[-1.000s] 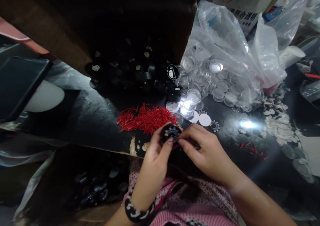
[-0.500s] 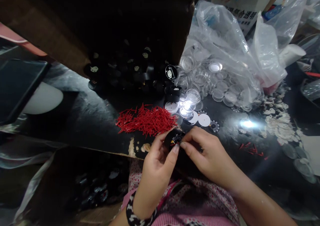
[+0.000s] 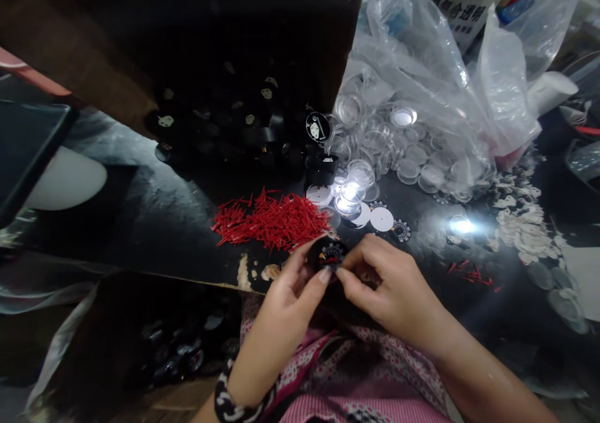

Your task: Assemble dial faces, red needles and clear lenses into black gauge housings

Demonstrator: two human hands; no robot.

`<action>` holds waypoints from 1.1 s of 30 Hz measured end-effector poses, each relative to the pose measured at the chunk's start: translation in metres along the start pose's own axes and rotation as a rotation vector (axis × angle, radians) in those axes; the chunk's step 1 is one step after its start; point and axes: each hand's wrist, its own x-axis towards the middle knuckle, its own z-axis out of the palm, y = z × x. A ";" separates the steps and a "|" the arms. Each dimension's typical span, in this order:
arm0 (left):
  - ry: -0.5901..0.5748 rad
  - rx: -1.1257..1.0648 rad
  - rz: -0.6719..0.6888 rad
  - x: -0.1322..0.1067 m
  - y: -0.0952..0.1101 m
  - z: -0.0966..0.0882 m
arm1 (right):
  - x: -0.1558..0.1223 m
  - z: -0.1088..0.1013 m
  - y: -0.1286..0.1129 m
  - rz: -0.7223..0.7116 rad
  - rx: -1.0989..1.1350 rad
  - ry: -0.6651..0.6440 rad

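A round black gauge (image 3: 327,248) with a printed dial faces up in front of me. A red needle lies across the dial. My left hand (image 3: 290,298) is closed round the gauge's left side, thumb at its lower rim. At the lower right edge, my right hand (image 3: 391,285) has thumb and forefinger pinched together against the gauge; whatever is between those fingertips is too small to make out. Just beyond my left hand spreads a pile of red needles (image 3: 272,220). White discs (image 3: 382,219) and a loose printed dial (image 3: 401,230) lie beyond my right hand.
Clear plastic covers (image 3: 415,160) are heaped beside a plastic bag (image 3: 422,48). A cardboard box (image 3: 107,79) with black gauges stands at the back left. Small off-white parts (image 3: 515,217) and a few red needles (image 3: 471,273) lie to the right.
The gauge has tilted so its dial faces me more, and the red needle now shows across it. My left wrist has shifted a little to the left. My right hand has barely moved.
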 end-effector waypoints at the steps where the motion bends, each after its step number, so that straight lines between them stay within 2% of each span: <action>1: -0.020 -0.045 -0.034 0.001 -0.001 -0.002 | 0.002 -0.001 0.001 -0.054 -0.049 0.004; 5: -0.021 -0.066 -0.080 0.000 -0.007 -0.005 | 0.009 0.001 0.006 -0.222 -0.312 -0.001; 8: 0.094 -0.134 -0.129 -0.003 -0.011 0.001 | 0.011 0.006 0.007 -0.255 -0.381 0.021; 10: 0.182 -0.206 -0.191 -0.003 -0.013 0.008 | 0.011 0.008 0.004 -0.204 -0.352 0.035; 12: 0.206 -0.218 -0.198 -0.003 -0.014 0.012 | 0.010 0.006 0.001 -0.087 -0.295 0.026; 14: 0.164 -0.118 -0.122 0.000 -0.015 0.012 | 0.011 0.000 0.002 0.011 -0.207 -0.031; 16: 0.105 -0.024 -0.053 0.004 -0.018 0.008 | 0.019 -0.009 0.009 0.021 -0.101 -0.107; 18: 0.080 -0.061 -0.034 0.008 -0.021 0.004 | 0.034 -0.018 0.023 0.007 -0.097 -0.055; 21: 0.069 -0.187 -0.024 0.011 -0.027 0.001 | 0.067 -0.024 0.050 0.043 -0.400 0.163; 23: 0.061 -0.184 -0.013 0.012 -0.029 0.001 | 0.085 -0.025 0.063 0.061 -0.600 0.173; 25: 0.057 -0.194 -0.007 0.013 -0.029 0.002 | 0.095 -0.026 0.070 0.058 -0.671 0.133; 27: 0.061 -0.244 -0.005 0.014 -0.027 0.003 | 0.094 -0.027 0.072 0.036 -0.628 0.123; 30: 0.081 -0.350 -0.043 0.016 -0.020 0.004 | 0.084 -0.030 0.071 -0.013 -0.443 0.164; 33: 0.104 -0.422 -0.079 0.018 -0.015 0.005 | 0.076 -0.030 0.072 0.025 -0.312 0.198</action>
